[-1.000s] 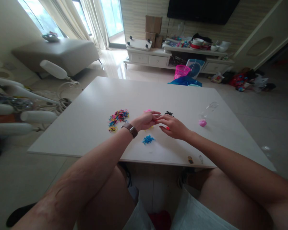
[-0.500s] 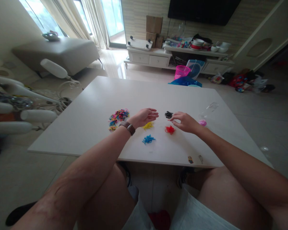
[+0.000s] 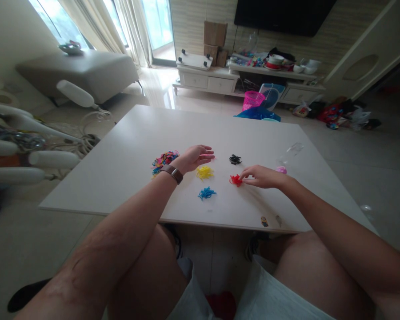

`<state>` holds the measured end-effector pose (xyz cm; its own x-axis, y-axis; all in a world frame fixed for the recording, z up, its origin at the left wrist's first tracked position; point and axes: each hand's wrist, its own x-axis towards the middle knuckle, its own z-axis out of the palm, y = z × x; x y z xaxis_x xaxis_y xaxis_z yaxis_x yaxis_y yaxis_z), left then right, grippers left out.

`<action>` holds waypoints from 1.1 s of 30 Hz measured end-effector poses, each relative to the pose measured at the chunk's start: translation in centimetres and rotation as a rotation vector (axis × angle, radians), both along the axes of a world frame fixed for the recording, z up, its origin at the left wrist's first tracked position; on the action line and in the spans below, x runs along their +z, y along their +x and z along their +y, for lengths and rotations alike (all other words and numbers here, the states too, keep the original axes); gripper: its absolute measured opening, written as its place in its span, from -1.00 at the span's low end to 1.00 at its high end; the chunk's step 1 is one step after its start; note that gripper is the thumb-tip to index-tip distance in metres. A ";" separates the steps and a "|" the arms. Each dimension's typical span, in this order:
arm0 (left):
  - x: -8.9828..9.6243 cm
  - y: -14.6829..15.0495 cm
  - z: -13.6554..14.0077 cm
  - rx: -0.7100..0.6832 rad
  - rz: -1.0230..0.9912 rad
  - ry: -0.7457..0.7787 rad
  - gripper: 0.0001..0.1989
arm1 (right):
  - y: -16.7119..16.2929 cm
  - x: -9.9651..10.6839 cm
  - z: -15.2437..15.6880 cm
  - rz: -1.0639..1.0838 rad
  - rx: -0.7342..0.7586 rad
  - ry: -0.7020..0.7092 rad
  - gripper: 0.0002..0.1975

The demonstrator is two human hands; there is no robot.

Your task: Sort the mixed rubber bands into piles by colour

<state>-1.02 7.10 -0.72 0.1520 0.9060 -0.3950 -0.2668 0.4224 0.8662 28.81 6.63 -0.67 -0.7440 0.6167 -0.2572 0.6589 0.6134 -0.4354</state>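
My left hand (image 3: pixel 196 158), with a brown-strapped watch on its wrist, hovers over the table with its fingers stretched out and apart. Just in front of it lies a yellow pile of small rubber bands (image 3: pixel 204 173). Some pink shows by its fingers; I cannot tell whether it lies in the hand or behind. My right hand (image 3: pixel 260 176) has thumb and forefinger close together at the edge of a red pile of rubber bands (image 3: pixel 235 180). What its fingertips hold, if anything, is too small to make out. Partly behind my left wrist is a mixed-colour heap (image 3: pixel 165 160).
A black pile (image 3: pixel 235 159) and a blue pile (image 3: pixel 206 193) lie on the white table (image 3: pixel 126 178). A clear container (image 3: pixel 291 153) and a pink object (image 3: pixel 282 170) are at the right. A small cartoon figure (image 3: pixel 264 221) lies near the front edge.
My right hand has come down towards me, from beside the black pile to the red pile. My left hand has shifted slightly left and away, uncovering more of the yellow pile.
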 end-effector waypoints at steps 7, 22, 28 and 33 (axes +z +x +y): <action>0.4 -5.3 1.2 0.228 0.448 0.200 -0.88 | 0.4 0.9 -0.2 -0.033 -0.081 0.026 -0.70; -2.2 -12.3 -0.8 0.186 0.958 0.079 -0.83 | 0.9 0.9 -0.2 -0.039 -0.097 -0.036 -0.68; -2.5 -11.9 -1.1 0.056 1.082 0.052 -0.81 | 0.8 1.0 -0.3 -0.033 -0.103 -0.060 -0.68; -2.8 -11.5 -0.9 -0.105 1.118 0.036 -0.76 | 0.6 1.1 -0.5 -0.038 -0.097 -0.062 -0.68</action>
